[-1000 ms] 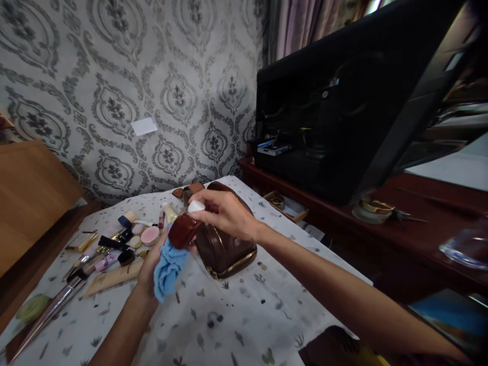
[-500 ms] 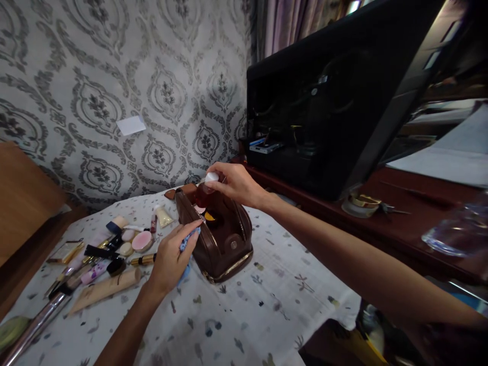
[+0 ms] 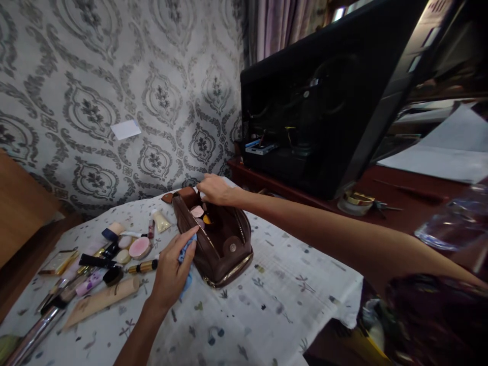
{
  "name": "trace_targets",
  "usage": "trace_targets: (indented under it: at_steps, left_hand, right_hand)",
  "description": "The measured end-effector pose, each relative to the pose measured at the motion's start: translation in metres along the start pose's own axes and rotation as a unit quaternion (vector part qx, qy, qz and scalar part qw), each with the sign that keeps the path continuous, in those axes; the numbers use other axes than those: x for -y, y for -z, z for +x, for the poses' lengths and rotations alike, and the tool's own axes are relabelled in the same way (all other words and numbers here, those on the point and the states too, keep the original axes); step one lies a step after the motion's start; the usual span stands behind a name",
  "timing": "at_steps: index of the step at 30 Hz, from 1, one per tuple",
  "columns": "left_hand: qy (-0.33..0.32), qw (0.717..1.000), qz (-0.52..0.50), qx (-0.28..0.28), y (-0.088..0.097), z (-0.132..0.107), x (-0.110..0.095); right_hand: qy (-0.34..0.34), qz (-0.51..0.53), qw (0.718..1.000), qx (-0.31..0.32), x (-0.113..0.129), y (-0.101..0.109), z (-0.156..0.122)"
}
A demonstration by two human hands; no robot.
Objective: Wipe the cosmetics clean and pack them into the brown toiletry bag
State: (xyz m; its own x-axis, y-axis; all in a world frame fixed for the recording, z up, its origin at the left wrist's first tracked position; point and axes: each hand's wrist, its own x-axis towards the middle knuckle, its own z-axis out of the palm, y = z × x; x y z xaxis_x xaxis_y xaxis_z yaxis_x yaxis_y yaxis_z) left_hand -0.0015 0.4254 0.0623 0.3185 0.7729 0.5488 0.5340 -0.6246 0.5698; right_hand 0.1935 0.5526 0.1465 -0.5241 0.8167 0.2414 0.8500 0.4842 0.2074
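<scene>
A brown toiletry bag (image 3: 224, 267) with gold zips stands unzipped on the cloth. My right hand (image 3: 216, 190) is at its far end, closed on a bottle whose white cap (image 3: 202, 195) just shows; the bottle's body is hidden by the bag and hand. Inside the bag lie a pale pink round item (image 3: 196, 211) and something yellow (image 3: 207, 219). At the bag's left side, my left hand (image 3: 173, 264) is closed on a blue patterned piece of fabric (image 3: 187, 250), its fingertips against the zip edge.
Left of the bag lie several cosmetics, among them a pink compact (image 3: 140, 248), a beige tube (image 3: 102, 302), a cream tube (image 3: 161, 221) and brushes. A large black screen (image 3: 305, 122) stands on the dark red desk (image 3: 404, 203) at the right. A cardboard-coloured panel (image 3: 23, 208) is at the left.
My right hand has lowered the white-capped bottle into the bag's far end; its reddish body showed before. My left hand has stayed at the bag's side. The view has shifted slightly.
</scene>
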Motion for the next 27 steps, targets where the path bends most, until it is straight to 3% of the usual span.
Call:
trace_targets:
  at_steps: [20, 27]
  left_hand:
    - [0.005, 1.0, -0.014, 0.011, 0.0, 0.0, 0.002]
    - [0.01, 1.0, -0.011, 0.012, 0.001, -0.001, 0.0]
  right_hand:
    - [0.05, -0.073, 0.995, 0.041, -0.002, -0.027, 0.035]
    - [0.071, -0.084, 0.991, 0.074, 0.0, -0.022, 0.04]
